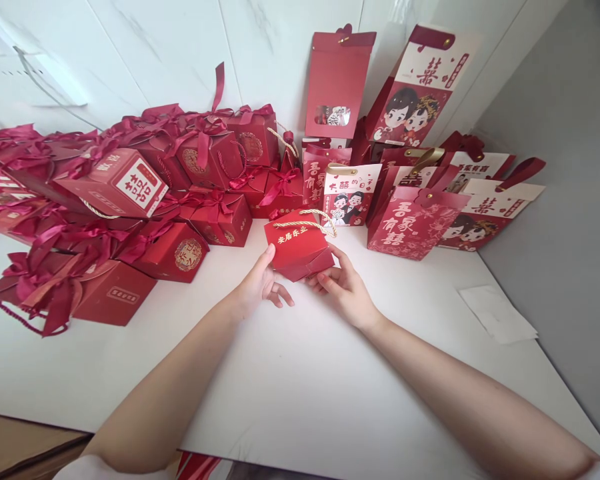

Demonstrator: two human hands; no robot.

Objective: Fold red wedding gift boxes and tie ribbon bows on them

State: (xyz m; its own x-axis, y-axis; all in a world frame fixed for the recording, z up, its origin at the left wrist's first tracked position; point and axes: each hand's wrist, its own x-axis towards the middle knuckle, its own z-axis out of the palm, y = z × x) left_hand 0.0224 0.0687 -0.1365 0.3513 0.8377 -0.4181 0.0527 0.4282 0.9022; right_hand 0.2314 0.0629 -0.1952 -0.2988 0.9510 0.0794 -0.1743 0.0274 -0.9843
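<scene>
A small red gift box with gold lettering and a gold rope handle sits tilted on the white table in the middle. My left hand grips its left side, thumb up along the box, fingers curled under. My right hand holds its right lower edge with fingers bent against it. Both hands are closed on the box.
A heap of red ribboned gift boxes fills the left and back. Red printed gift bags stand at the back right against the marble wall. A white paper sheet lies near the right table edge, beside a grey wall.
</scene>
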